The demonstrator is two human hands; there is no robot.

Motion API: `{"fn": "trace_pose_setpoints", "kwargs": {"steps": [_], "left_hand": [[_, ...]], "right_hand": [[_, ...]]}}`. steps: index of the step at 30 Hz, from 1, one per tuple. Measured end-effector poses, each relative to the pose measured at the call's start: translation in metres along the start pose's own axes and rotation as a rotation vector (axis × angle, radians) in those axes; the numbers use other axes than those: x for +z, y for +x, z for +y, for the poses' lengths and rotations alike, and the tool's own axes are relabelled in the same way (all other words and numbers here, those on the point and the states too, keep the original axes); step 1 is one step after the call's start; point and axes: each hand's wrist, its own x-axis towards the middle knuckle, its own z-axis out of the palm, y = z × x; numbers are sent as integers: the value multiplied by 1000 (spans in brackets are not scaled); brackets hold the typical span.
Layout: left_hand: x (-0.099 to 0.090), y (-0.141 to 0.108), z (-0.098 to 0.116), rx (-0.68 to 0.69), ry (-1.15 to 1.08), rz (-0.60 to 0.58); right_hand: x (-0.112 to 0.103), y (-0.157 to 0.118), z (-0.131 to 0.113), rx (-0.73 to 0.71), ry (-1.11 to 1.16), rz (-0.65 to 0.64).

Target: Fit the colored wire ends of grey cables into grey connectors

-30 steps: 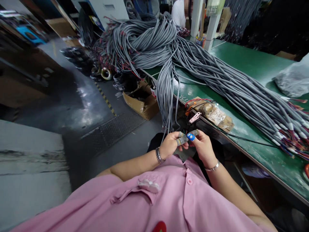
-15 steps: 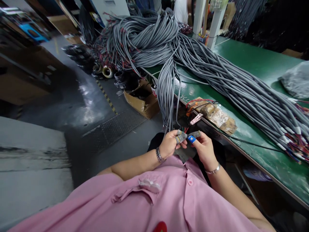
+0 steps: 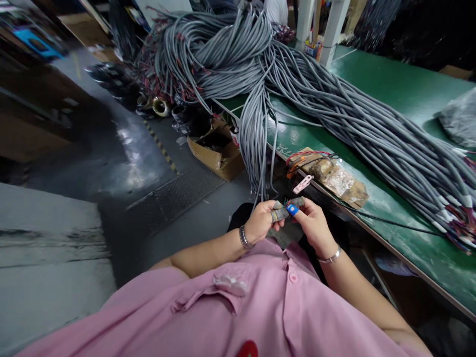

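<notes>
My left hand [image 3: 262,220], with grey covers on its fingertips, is closed round the end of a grey cable, most of which the fingers hide. Thin coloured wires [image 3: 286,203], green and red, stick out between the two hands. My right hand [image 3: 313,221] wears a blue cover on the thumb and a grey one on the forefinger; these two pinch the wires. A hanging bundle of grey cables [image 3: 256,144] comes down over the table edge just beyond my hands. A pink clip [image 3: 302,184] sits at the table edge, close to my right hand.
A large pile of grey cables [image 3: 357,124] lies along the green table [image 3: 386,82]. A taped wooden block [image 3: 336,181] with red and black wires is near the edge. An open cardboard box [image 3: 226,166] stands on the floor. Part of another person [image 3: 277,11] shows at the back.
My right thumb and forefinger have shifted slightly left, closing over the wires, which show less and fan out less than before. The view has tilted a little.
</notes>
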Motion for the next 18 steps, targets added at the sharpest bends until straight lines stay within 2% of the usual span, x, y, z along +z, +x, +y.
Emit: {"fn": "trace_pose_setpoints", "kwargs": {"steps": [11,15,18], "left_hand": [[-3,-1,6,-39,-28,27],[-9,0,7,-69,-36,-60],[-15,0,12,-114,-32,-150]], "right_hand": [[4,-4,9,-18,11,103],[1,-4,9,37,129,63],[-7,0,12,93,268,91]]}}
